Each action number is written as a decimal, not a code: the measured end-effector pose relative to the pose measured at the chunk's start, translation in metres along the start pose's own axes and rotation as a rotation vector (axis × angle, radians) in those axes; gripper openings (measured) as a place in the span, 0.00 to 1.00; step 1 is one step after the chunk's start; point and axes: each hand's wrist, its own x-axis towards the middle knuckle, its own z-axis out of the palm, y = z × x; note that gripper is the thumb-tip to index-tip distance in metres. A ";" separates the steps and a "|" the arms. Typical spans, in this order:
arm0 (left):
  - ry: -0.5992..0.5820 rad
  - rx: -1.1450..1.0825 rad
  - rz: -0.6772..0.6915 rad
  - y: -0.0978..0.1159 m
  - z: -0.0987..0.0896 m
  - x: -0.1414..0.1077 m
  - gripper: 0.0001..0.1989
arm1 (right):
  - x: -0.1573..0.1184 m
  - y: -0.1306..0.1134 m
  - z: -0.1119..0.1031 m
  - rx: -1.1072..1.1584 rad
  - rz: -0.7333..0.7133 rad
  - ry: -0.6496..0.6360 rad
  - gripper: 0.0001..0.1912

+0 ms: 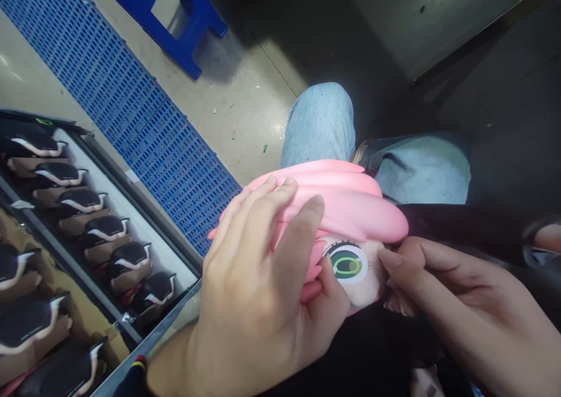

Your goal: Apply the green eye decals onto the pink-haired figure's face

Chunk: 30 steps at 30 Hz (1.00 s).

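Note:
A doll head (346, 204) with glossy, sculpted pink hair lies tilted in front of my lap. One large green eye (348, 264) with black lashes shows on its pale face; the rest of the face is covered or turned away. My left hand (267, 268) grips the head, its fingers laid over the hair and its thumb pressed beside the eye. At the face's other edge, my right hand (442, 292) is closed, thumb and forefinger pinching next to the eye. Whether a thin film lies between those fingertips cannot be seen.
At the left, a partitioned crate (99, 195) holds several black-and-white moulded pieces between cardboard strips. Blue slatted plastic flooring (131, 99) runs diagonally past it. A blue plastic stool (175, 23) stands at the top. My jeans-clad knees (322, 119) are beyond the head.

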 end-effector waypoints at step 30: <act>0.021 -0.037 -0.021 0.000 0.002 0.005 0.17 | -0.003 -0.003 0.003 0.027 0.074 0.002 0.28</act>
